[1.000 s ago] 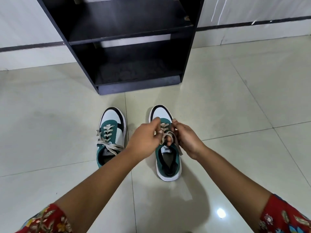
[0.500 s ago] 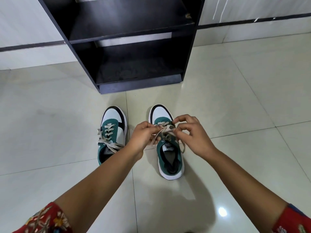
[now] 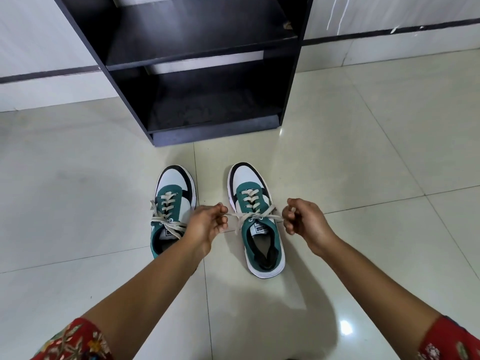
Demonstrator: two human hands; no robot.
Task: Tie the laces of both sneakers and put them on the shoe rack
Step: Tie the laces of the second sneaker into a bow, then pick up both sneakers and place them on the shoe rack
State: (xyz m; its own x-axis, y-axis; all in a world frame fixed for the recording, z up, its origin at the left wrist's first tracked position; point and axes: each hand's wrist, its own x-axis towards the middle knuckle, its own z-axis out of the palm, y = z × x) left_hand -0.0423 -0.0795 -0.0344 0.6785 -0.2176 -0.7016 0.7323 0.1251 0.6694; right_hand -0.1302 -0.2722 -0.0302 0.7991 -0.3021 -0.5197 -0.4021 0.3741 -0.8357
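Two green, white and black sneakers stand side by side on the tiled floor, toes toward the rack. The left sneaker (image 3: 174,203) has its beige laces in a bow. Over the right sneaker (image 3: 255,214) a beige lace (image 3: 253,217) is stretched sideways across the tongue. My left hand (image 3: 207,224) pinches the lace's left part between the two shoes. My right hand (image 3: 302,219) pinches the right part, just right of the shoe. The black shoe rack (image 3: 205,71) stands beyond the sneakers with two open shelves.
Pale glossy floor tiles (image 3: 363,178) spread out on all sides of the sneakers. A white wall with a dark stripe (image 3: 389,32) runs behind the rack. Red patterned sleeves show at the bottom corners.
My hands were close together over the right sneaker's tongue working the lace. They have now moved apart, left and right, drawing the lace taut across the shoe.
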